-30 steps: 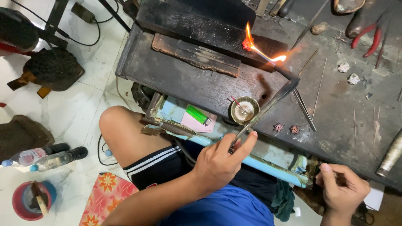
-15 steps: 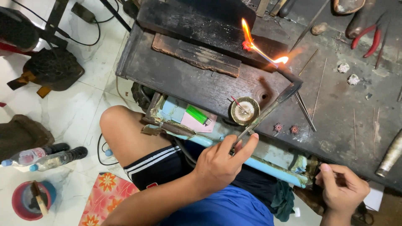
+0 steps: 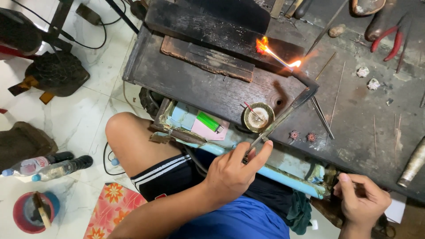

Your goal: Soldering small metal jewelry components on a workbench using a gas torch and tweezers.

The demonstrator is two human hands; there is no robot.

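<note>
Currently your left hand (image 3: pixel 230 175) pinches the torch (image 3: pixel 283 116) between thumb and fingers, tip raised over the bench (image 3: pixel 354 146). Its flame (image 3: pixel 276 55) has held its line since a second ago, from the tip near the bench middle to the charred block (image 3: pixel 221 33), where a small piece glows; heating continues unchanged. Your right hand (image 3: pixel 361 199) stays curled at the bench edge; whether those fingers clamp anything, I cannot tell. A brass dish (image 3: pixel 258 117) sits just beside the torch shaft.

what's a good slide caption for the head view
Left hand aims a lit torch at a charred block on a dark workbench; right hand rests at its edge.
</note>
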